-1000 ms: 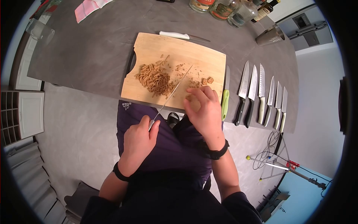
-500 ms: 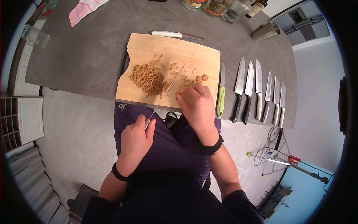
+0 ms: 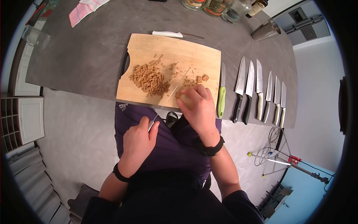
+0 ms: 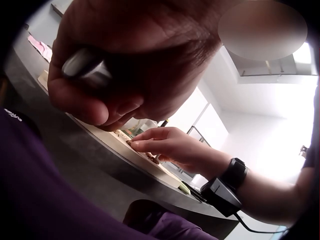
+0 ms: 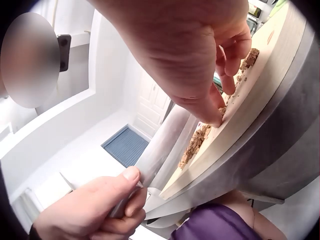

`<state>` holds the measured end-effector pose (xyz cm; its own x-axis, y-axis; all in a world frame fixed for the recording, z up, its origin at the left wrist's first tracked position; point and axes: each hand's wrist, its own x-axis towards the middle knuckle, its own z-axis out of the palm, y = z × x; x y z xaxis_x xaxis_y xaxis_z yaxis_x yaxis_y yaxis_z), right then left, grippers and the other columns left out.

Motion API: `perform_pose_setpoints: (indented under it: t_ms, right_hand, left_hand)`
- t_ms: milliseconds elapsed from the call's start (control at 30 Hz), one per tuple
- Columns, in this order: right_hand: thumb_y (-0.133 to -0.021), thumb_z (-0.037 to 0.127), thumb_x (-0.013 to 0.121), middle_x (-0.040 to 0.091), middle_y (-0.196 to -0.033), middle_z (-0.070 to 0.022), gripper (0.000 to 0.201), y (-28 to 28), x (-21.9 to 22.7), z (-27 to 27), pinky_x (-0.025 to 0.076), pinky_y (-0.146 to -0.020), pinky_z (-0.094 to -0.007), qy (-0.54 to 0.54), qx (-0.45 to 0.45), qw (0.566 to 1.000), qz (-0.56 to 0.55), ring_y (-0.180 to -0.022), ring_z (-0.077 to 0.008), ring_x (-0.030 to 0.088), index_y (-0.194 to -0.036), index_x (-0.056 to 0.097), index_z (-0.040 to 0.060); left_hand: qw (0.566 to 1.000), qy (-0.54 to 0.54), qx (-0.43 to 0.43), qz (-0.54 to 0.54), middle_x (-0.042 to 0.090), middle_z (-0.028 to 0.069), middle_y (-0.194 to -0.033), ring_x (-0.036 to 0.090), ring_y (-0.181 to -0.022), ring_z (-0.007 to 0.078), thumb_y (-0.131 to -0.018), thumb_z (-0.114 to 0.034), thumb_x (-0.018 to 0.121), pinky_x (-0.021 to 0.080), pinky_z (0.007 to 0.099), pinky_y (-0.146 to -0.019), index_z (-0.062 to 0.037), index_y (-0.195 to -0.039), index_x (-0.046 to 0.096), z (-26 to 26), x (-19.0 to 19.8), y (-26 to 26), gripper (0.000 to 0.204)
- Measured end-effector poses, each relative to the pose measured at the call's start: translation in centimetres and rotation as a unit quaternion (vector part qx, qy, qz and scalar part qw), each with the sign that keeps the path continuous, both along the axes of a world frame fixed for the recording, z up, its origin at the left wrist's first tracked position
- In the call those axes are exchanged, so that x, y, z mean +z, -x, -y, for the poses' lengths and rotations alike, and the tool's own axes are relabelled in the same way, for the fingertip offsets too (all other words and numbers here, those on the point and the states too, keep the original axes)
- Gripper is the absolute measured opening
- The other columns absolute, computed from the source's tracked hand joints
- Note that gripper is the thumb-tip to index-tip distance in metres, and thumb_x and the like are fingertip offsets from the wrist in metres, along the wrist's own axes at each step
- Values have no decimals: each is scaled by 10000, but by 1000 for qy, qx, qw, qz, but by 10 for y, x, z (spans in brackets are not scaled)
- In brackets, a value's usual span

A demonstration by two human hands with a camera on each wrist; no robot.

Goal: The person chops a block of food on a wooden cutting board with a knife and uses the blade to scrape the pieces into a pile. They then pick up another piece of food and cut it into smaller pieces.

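My left hand (image 3: 140, 138) grips the handle of a knife (image 3: 173, 89), its long blade slanting over the front edge of a wooden cutting board (image 3: 175, 44). My right hand (image 3: 199, 108) is at the board's front right, thumb and fingertips close together on a small brown piece of food (image 3: 178, 95), mostly hidden by the fingers. The blade lies just left of those fingertips. A heap of brown chopped strips (image 3: 146, 80) covers the left of the board, and crumbs scatter across the middle. Two small brown chunks (image 3: 202, 78) sit beyond the right hand.
A green-handled knife (image 3: 221, 100) lies along the board's right side, and a white-handled knife (image 3: 167, 34) behind it. Several more knives (image 3: 248, 86) line up at the right. Bottles (image 3: 214, 7), a metal cup (image 3: 265, 30) and a pink-striped cloth (image 3: 84, 11) are farther back.
My right fingers have drawn together and come down to the board. The knife blade has swung slightly right and turned, showing more of its flat. The head view has shifted a little.
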<state>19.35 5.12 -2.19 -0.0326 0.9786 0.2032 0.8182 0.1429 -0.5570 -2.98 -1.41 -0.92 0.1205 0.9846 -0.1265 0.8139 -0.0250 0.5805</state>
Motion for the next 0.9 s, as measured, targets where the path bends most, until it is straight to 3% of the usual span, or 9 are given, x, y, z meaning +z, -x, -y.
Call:
perform_pose_setpoints:
  t_ms: [267, 900]
  right_hand:
    - [-843, 119, 887, 689, -959, -85, 181, 16, -7, 0, 570, -859, -457, -31, -41, 999, -17, -942, -326, 671, -1001, 818, 63]
    - [-848, 113, 864, 683, -943, -94, 153, 22, -8, 1, 561, -831, -455, -23, -57, 998, -16, -919, -334, 665, -979, 805, 62]
  left_hand:
    - [999, -7, -10, -45, 649, 162, -603, 704, -575, 413, -1119, -355, 668, 552, 511, -511, -62, -890, 562, 4, 1, -7, 387]
    - [997, 8, -22, -69, 658, 183, -614, 711, -584, 421, -1133, -343, 648, 561, 499, -509, -45, -911, 577, 12, 1, -11, 378]
